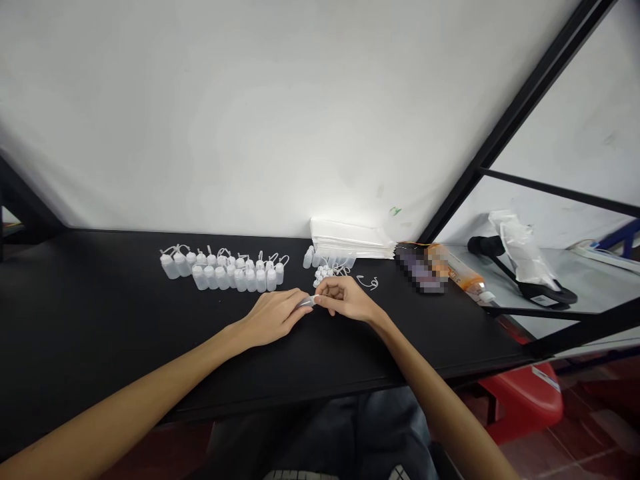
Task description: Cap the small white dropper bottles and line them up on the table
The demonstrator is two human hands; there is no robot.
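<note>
Wrapped around a small translucent plastic squeeze bottle (306, 303), my left hand (275, 317) keeps it lying tilted just above the table. My right hand (351, 299) pinches the white top at the bottle's neck, its fingers curled; the exact shape of that top is mostly hidden. Left of my hands stand several similar bottles (220, 277) in rows, with white caps and looped straps. Beyond my right hand lies a small heap of white caps (323, 273), and several bottles without visible caps (310, 257) stand behind it.
A stack of white sheets or bags (350, 237) rests against the wall. Thin white cap straps (369, 283) lie to the right, near a blurred dark object (421, 272) and an orange-labelled bottle (457, 270). A black metal frame (500, 147) rises at right; a red stool (530, 400) stands below.
</note>
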